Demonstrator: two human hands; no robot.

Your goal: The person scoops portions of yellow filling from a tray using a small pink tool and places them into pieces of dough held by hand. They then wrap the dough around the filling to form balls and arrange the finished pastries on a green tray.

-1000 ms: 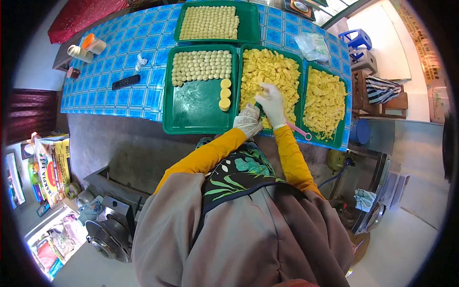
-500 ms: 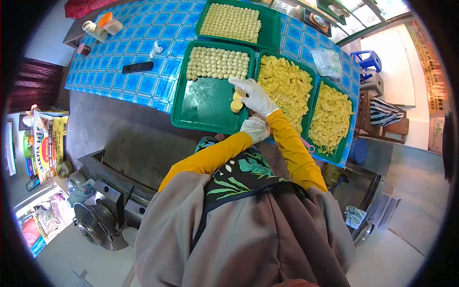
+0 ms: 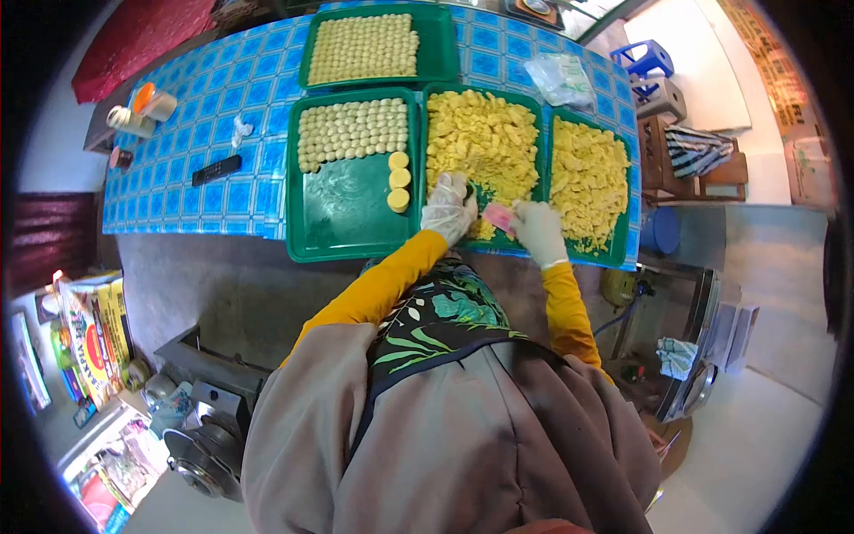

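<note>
My left hand (image 3: pixel 448 212), in a clear plastic glove, is at the front of a green tray (image 3: pixel 544 160) heaped with yellow crumbly dough (image 3: pixel 485 133). Its fingers are curled; what they hold, if anything, is hidden. Just to the right, my gloved right hand (image 3: pixel 539 233) grips a small pink tool (image 3: pixel 500 216) over the tray's front edge. In the green tray on the left (image 3: pixel 329 214) stand three flat-topped yellow rounds (image 3: pixel 399 179) in a column, below rows of small pale dough balls (image 3: pixel 351 129).
Another green tray (image 3: pixel 438 44) of pale balls lies behind. A tray of yellow dough (image 3: pixel 587 182) stands at the right, with a plastic bag (image 3: pixel 560 80) behind it. A remote control (image 3: pixel 216 170), crumpled tissue (image 3: pixel 241 131) and jars (image 3: pixel 155 102) lie on the blue checked tablecloth (image 3: pixel 267 169).
My right hand has left the yellow rounds and moved right, and now holds the pink tool. My left hand has moved onto the yellow dough. The camera view has shifted.
</note>
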